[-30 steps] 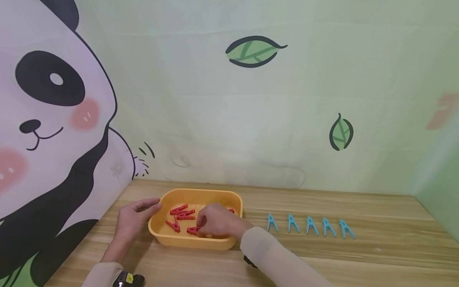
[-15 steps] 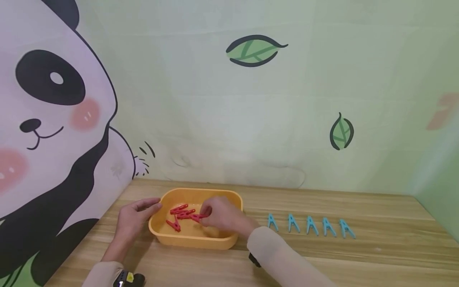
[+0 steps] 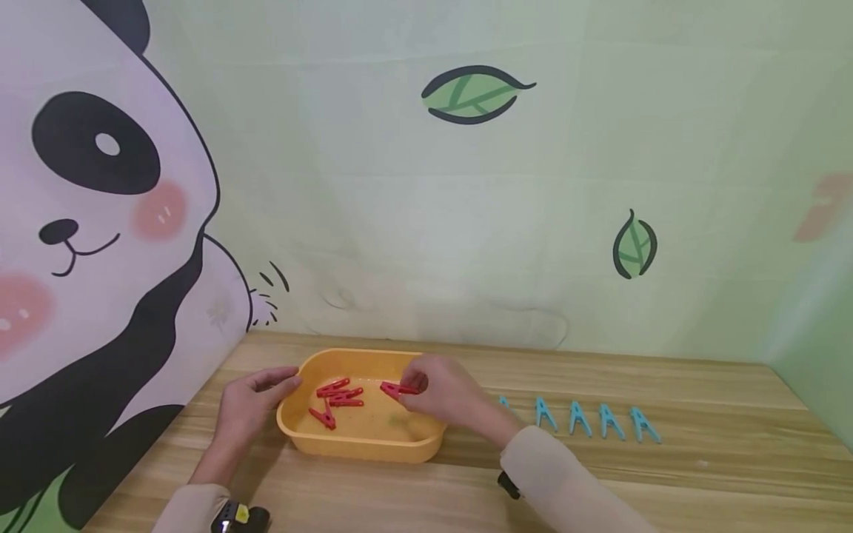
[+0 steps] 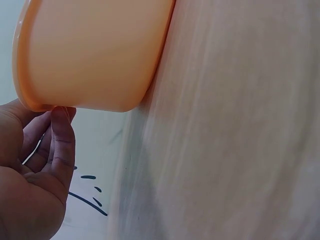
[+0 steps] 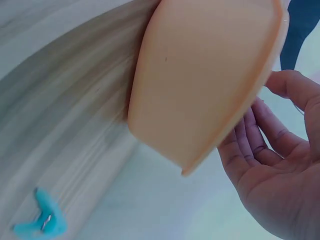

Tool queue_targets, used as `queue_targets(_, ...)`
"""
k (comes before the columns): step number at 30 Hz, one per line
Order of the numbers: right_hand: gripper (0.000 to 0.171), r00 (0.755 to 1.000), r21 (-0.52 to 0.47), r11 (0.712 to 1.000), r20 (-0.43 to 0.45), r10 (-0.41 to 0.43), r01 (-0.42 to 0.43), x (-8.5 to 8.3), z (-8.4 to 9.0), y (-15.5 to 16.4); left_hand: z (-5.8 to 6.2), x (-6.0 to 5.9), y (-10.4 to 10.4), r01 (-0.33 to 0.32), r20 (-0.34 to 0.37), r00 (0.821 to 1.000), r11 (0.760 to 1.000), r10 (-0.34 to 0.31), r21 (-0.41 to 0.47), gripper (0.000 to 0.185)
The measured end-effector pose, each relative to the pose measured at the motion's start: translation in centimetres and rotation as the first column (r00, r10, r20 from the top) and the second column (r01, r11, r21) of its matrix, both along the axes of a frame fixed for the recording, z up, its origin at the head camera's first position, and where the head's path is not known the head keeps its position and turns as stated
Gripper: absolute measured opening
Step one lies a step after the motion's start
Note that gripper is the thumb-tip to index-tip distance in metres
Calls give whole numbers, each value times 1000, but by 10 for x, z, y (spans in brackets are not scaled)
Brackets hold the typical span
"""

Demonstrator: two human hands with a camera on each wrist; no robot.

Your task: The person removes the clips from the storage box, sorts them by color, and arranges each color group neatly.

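though blurry, red clothespin [image 3: 397, 389] between right fingertips [image 3: 418, 382]

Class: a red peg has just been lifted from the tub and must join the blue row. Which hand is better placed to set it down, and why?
The right hand: it already pinches the red peg above the orange tub, on the side nearer the blue pegs. The left hand rests against the tub's far end.

There are no words, numbers, labels or brand names to read anywhere in these pictures. The wall [image 3: 426, 222] has only drawings on it, a panda and some leaves, with no letters. The orange tub [image 3: 363, 444], the red pegs [image 3: 336, 396] and the blue pegs [image 3: 580, 418] have no writing on them.
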State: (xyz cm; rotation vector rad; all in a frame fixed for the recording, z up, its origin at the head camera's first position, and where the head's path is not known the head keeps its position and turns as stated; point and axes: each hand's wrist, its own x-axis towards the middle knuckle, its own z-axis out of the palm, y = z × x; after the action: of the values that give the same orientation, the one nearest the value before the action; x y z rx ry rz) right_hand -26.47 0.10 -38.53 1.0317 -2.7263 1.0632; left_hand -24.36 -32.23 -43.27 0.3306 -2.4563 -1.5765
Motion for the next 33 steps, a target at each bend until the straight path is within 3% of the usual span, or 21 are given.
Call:
queue_targets(19, 12, 997, 0, 997, -5, -80, 80, 20, 3, 75, 0, -1, 0, -6, 3, 1000, 1000, 6, -3, 49)
queue_targets(33, 14, 998, 117, 992, 37, -60, 55, 34, -14, 119, 0, -1, 0, -2, 10, 1000, 1000, 2, 9, 49)
